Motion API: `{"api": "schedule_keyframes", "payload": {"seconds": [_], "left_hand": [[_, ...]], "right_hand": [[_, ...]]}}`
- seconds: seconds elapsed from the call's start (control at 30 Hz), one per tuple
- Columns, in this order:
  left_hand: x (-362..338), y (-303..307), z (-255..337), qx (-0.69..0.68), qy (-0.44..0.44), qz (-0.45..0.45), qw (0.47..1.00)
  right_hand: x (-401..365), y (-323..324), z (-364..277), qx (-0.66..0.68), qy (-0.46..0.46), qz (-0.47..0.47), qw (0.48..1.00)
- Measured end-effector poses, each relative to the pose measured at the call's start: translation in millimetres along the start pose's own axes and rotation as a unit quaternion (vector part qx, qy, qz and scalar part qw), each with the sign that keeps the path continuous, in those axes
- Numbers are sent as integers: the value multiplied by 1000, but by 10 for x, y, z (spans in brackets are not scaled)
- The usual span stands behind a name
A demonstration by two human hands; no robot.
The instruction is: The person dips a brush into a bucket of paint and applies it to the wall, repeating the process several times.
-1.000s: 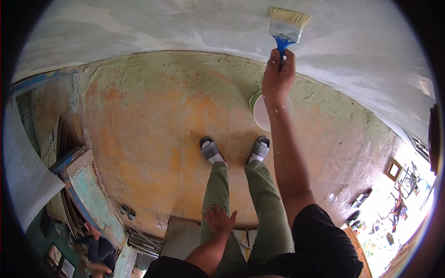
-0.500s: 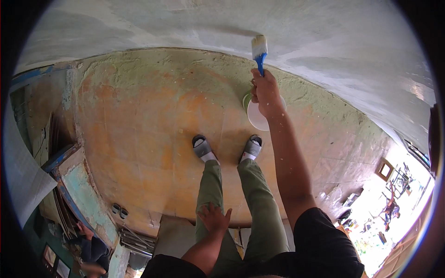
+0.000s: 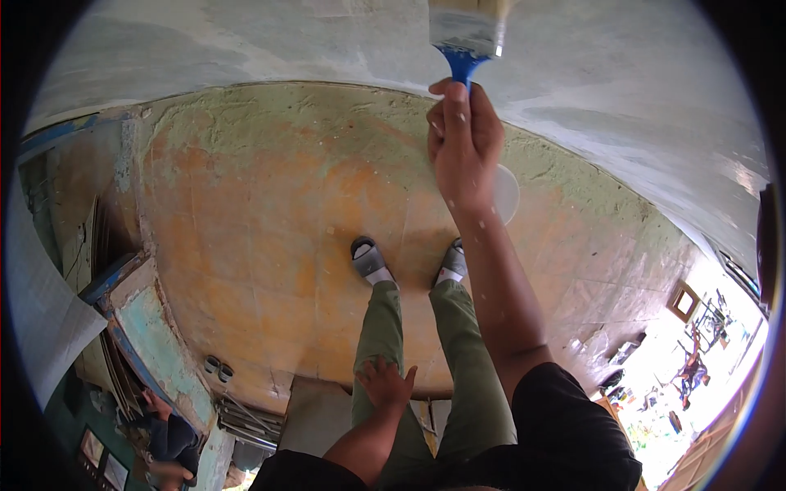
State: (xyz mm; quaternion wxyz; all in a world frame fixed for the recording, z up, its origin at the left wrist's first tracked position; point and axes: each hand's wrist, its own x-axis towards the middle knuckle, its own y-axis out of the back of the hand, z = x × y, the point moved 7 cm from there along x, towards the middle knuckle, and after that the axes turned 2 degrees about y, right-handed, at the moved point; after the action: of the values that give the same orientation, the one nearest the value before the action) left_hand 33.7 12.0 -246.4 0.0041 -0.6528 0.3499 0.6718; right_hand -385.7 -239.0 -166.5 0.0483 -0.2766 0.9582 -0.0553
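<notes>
One paintbrush [image 3: 465,33], at twelve o'clock, presses its bristles on the pale wall [image 3: 246,41], so a coating stroke looks under way. The next pass probably calls for even pressure, or a reload from the white bucket [image 3: 508,196] behind the wrist. Right hand [image 3: 463,151] reaches out on a straight arm, fingers clenched round the blue handle; left hand [image 3: 386,383], at six o'clock, rests splayed and empty on the green trouser leg [image 3: 377,327].

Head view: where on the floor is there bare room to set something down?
The widest bare patch of floor lies between the left sandal, the wall base and the blue-edged ledge. A smaller strip lies right of the paint bucket, along the wall. It is crowded at the right sandal: the paint bucket stands there, partly hidden by the right hand gripping the paintbrush.
</notes>
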Motion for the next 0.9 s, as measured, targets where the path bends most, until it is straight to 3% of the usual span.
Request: {"api": "schedule_keyframes", "payload": {"seconds": [0.2,0.3,0.4,0.5,0.6,0.7,0.9], "left_hand": [[69,54,-49,-13,-1,4,1000],[96,109,-51,-8,0,-3,1000],[121,101,-92,16,8,-22,1000],[106,109,-79,1,4,-29,1000],[129,163,-103,-22,2,-11,1000],[132,159,-118,-26,7,-4,1000],[152,226,-169,-51,12,-19,998]], "right_hand": [[178,150,1197,-28,-94,33,995],[65,395,1832,-22,-269,114,956],[-8,459,2059,62,-399,164,900],[-31,347,1981,47,-450,89,887],[51,270,1395,-51,-376,44,924],[109,104,672,-177,-193,-28,965],[116,-593,-629,-169,25,-63,983]]}}
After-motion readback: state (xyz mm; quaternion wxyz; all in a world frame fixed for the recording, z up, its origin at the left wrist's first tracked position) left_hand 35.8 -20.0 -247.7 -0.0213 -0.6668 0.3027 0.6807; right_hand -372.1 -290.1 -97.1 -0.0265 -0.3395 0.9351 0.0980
